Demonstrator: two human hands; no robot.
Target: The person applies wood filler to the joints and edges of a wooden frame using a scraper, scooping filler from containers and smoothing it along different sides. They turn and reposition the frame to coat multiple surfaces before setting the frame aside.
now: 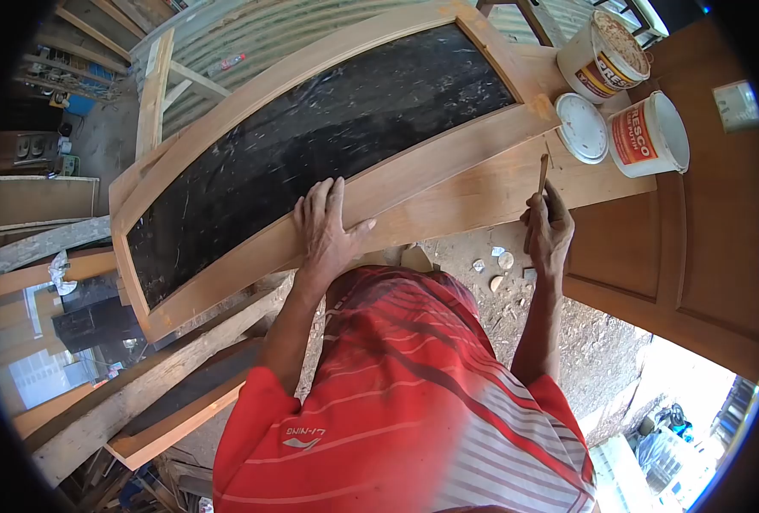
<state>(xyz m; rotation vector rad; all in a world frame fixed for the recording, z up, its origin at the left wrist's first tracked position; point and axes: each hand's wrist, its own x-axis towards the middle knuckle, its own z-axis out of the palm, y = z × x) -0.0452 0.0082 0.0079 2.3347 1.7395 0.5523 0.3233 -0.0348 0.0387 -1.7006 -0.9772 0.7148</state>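
Observation:
A wooden frame (448, 167) with a black panel (328, 111) set in it lies across a wooden board (456, 201). My left hand (326, 227) rests on the frame's near rail, fingers apart, the fingertips reaching the panel's edge. Off the frame to the right, my right hand (549, 227) is closed around a thin brown tool (543, 173), which points up and away from me. The tool's lower part is partly hidden by the fingers.
An open tub of brownish material (603, 60), a white lid (581, 128) and a second white tub (649, 135) stand at the board's right end. Brown panelled wood (704, 214) is at the right. Long timber (166, 372) lies at lower left.

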